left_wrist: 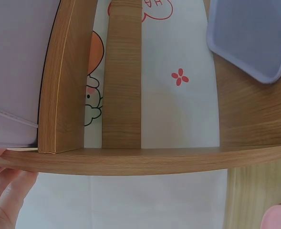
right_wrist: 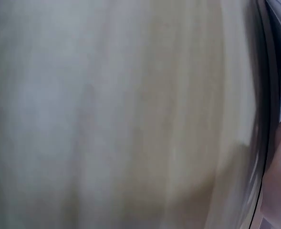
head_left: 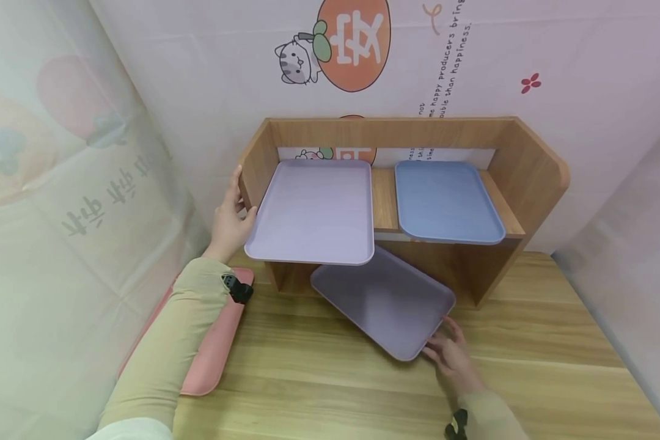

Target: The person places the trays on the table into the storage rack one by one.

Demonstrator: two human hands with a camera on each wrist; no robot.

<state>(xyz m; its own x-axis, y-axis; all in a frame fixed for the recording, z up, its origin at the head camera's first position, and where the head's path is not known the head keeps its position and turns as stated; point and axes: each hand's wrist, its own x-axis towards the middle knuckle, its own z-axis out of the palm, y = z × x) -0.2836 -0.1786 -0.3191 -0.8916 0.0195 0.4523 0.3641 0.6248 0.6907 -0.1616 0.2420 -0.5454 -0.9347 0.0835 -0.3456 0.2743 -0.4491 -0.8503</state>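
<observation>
My left hand (head_left: 232,221) grips the left side panel of a wooden shelf (head_left: 390,133), thumb inside and fingers outside. In the left wrist view the fingers (left_wrist: 16,191) lie against the panel's outer face. A large lavender tray (head_left: 319,211) lies on the upper board beside that hand, its front jutting past the edge. My right hand (head_left: 452,353) holds a purple tray (head_left: 385,299) by its near right end. This tray sits at a slant, its far end inside the lower compartment under the lavender tray. The right wrist view shows only part of the hand (right_wrist: 279,183) at the tray's edge.
A smaller blue tray (head_left: 445,201) lies on the upper board at the right, slightly over its front edge. Pink trays (head_left: 222,342) lie on the wooden table (head_left: 286,391) at the left, partly under my left forearm. Printed cloth (head_left: 198,73) hangs behind and on both sides.
</observation>
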